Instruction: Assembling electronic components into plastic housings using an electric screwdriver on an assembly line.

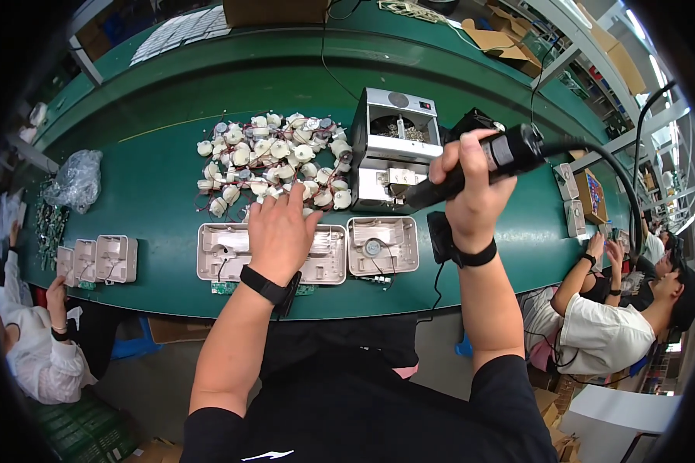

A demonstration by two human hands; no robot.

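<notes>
My right hand (475, 185) is wrapped around a black electric screwdriver (511, 150). The tool slants down to the left, its tip close to the front of a grey screw feeder (369, 189); I cannot tell if they touch. My left hand (279, 235) hangs over pale plastic housings (328, 258), fingers spread and fingertips at the near edge of a heap of white round parts with red wires (274, 158). Whether those fingers touch a part is unclear. Right of this hand, another pale housing (403, 231) contains a round metal-faced part (372, 247).
Small green circuit boards (224, 288) lie along the near table edge. To the left are more housings (117, 258) and a clear plastic bag (77, 181). Co-workers sit on both sides. The screwdriver's thick black cable (622, 174) arcs to the right.
</notes>
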